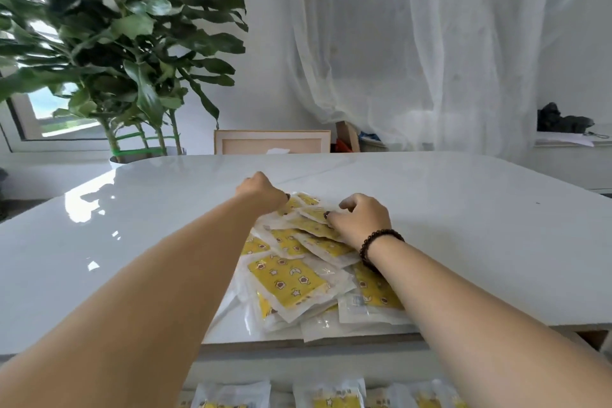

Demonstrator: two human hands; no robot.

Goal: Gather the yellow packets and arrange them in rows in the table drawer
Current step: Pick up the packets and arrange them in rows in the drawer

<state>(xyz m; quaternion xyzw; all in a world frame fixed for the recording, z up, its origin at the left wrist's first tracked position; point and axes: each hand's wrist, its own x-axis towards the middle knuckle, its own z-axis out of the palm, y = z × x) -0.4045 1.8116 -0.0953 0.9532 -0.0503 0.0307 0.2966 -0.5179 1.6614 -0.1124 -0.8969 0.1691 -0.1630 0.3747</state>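
Note:
A loose heap of several yellow packets point(291, 278) in clear wrappers lies on the white table point(463, 225), reaching from mid-table to its near edge. My left hand point(263, 192) sits at the far left end of the heap, fingers curled down onto the packets there. At the far right end my right hand point(361, 219), with a dark bead bracelet on its wrist, curls its fingers over the top packets. Below the near table edge, more yellow packets point(331, 397) lie side by side in the open drawer, only their top edges showing.
A big leafy potted plant point(126, 43) stands beyond the table's far left corner. A wooden frame point(271, 141) leans behind the far edge. Sheer white curtains point(430, 43) hang at the back; a dark object point(559, 121) sits on a ledge at right.

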